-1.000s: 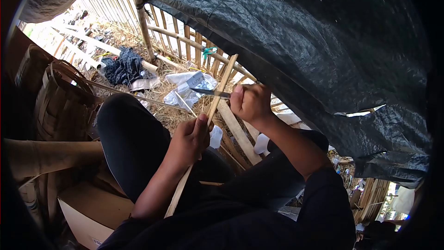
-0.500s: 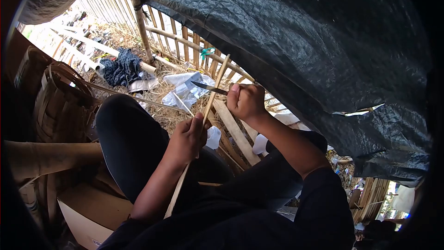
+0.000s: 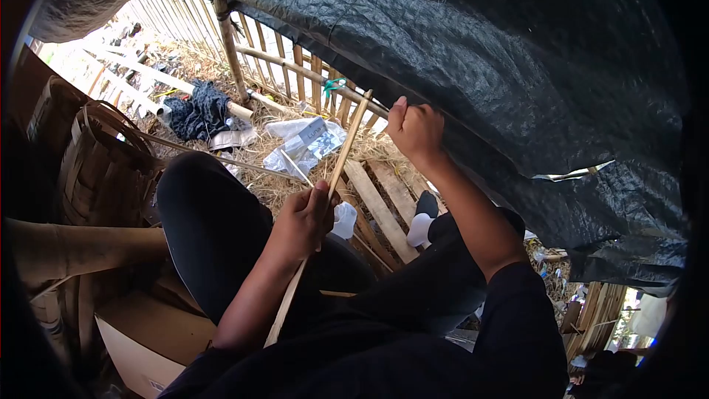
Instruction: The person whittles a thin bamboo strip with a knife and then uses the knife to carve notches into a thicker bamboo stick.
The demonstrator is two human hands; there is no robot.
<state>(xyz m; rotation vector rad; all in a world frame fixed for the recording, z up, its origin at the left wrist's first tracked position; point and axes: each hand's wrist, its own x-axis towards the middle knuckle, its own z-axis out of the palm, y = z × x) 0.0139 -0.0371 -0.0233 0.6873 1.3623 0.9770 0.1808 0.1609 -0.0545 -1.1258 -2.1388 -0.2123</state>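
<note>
My left hand (image 3: 304, 218) is closed round a long pale bamboo strip (image 3: 348, 144), which slants from near my lap up toward the fence. A thin white sliver (image 3: 295, 167) sticks out beside the same hand. Up and to the right, my right hand (image 3: 418, 129) is a fist held in the air, apart from the strip. The knife that showed in it earlier cannot be made out now; its blade is hidden or blurred against the dark tarp.
A black tarp (image 3: 458, 52) hangs at the right, beside a bamboo fence (image 3: 295, 69). Wooden slats (image 3: 380, 210), a plastic bag (image 3: 314, 140) and dark cloth (image 3: 199, 109) lie on the ground. Woven baskets (image 3: 103, 170), a thick bamboo pole (image 3: 88, 251) and a cardboard box (image 3: 136, 355) stand left.
My right hand has moved up and to the right, away from the strip, and the knife blade no longer shows. My left hand keeps its hold on the strip.
</note>
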